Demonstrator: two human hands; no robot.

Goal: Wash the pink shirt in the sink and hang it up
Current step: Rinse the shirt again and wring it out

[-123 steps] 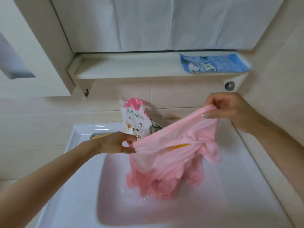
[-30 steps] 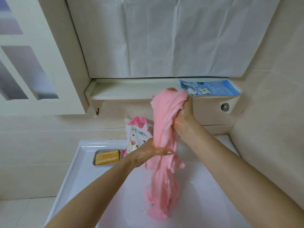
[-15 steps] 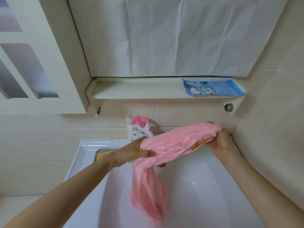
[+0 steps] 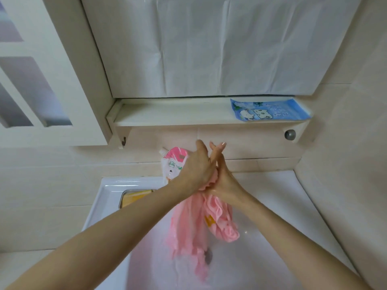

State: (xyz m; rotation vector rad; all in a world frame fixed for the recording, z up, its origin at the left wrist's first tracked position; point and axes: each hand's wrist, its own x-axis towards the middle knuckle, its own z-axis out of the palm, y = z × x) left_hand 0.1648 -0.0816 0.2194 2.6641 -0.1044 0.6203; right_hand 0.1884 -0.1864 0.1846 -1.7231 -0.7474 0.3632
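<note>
Pressing the pink shirt between my left hand and right hand, fingers straight and uncurled, I judge the wet bundle dangling toward 6 o'clock could slip free into the sink, since flat palms barely hold it.

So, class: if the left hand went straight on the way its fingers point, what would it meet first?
Probably the tiled wall under the shelf, though depth is unclear.

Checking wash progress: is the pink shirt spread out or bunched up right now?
Bunched up: the pink shirt is pressed between left hand and right hand, the rest hanging crumpled over the sink.
</note>
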